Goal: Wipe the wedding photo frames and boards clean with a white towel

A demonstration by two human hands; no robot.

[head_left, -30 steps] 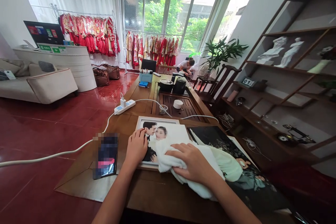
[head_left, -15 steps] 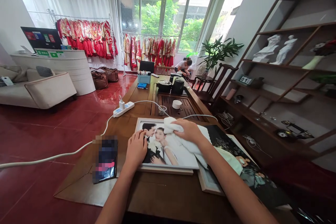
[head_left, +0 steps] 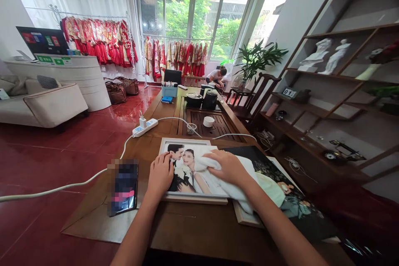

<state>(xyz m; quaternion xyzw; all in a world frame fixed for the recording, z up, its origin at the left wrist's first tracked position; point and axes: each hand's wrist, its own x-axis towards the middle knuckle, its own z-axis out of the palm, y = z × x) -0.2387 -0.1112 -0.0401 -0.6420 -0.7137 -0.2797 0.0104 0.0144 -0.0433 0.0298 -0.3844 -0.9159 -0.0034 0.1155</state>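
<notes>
A framed wedding photo (head_left: pixel 183 174) lies face up on the brown wooden table (head_left: pixel 174 228). My left hand (head_left: pixel 161 171) rests flat on its left side, fingers stretched out and holding nothing. In my right hand (head_left: pixel 229 166) is a bunched white cloth (head_left: pixel 247 167), pressed onto the right part of the photo. The cloth's loose end trails to the right under my wrist, hiding the frame's right edge. Partly beneath my right forearm is a second, dark framed picture (head_left: pixel 280 183). A phone (head_left: pixel 124 191) with a blurred screen lies left of my left hand.
A white power strip (head_left: pixel 145 128) and its cable lie beyond the photo. Further back are a slatted tea tray (head_left: pixel 199 126), white cups (head_left: pixel 208 121), a black kettle (head_left: pixel 210 99) and a blue pen box (head_left: pixel 169 91). Shelves (head_left: pixel 336 70) stand right. Another person (head_left: pixel 216 76) bends down near the windows.
My right hand has slid the white cloth down the photo, slightly nearer me, uncovering its upper right part. My left hand stays on the photo. The whole view has shifted slightly.
</notes>
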